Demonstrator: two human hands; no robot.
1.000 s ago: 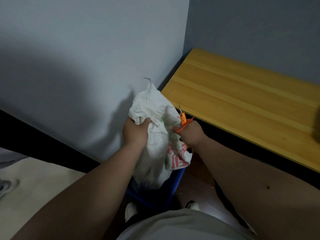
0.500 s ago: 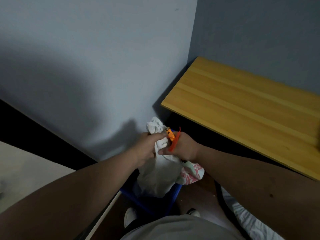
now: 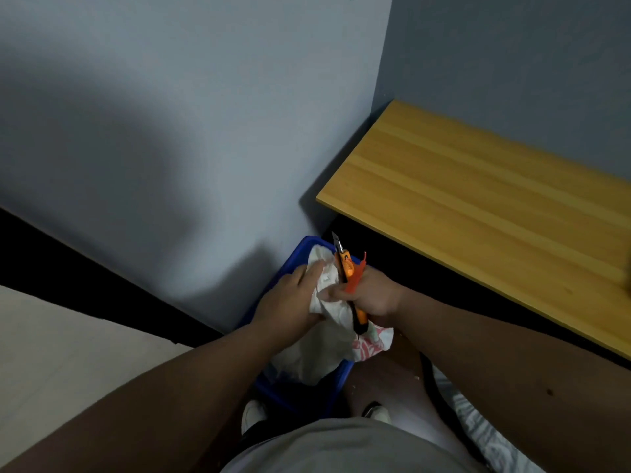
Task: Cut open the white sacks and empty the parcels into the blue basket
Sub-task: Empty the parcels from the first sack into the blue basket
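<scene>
A crumpled white sack (image 3: 316,356) with red print near its lower edge hangs into the blue basket (image 3: 293,261) on the floor by the wall. My left hand (image 3: 290,302) grips the sack's bunched top. My right hand (image 3: 370,295) holds an orange utility knife (image 3: 346,278) with its blade out and pointing up, together with a thin red strip (image 3: 355,279), and its thumb presses on the sack. What lies inside the basket is hidden by the sack.
A wooden bench top (image 3: 485,213) stands to the right, against the grey wall (image 3: 170,114). A pale surface (image 3: 51,353) lies at the left. My shoes (image 3: 252,413) stand right behind the basket. White woven material (image 3: 478,421) lies on the floor at the lower right.
Both hands have brought the sack down from chest height into the basket and bunched its top together. The basket's far rim has come into view.
</scene>
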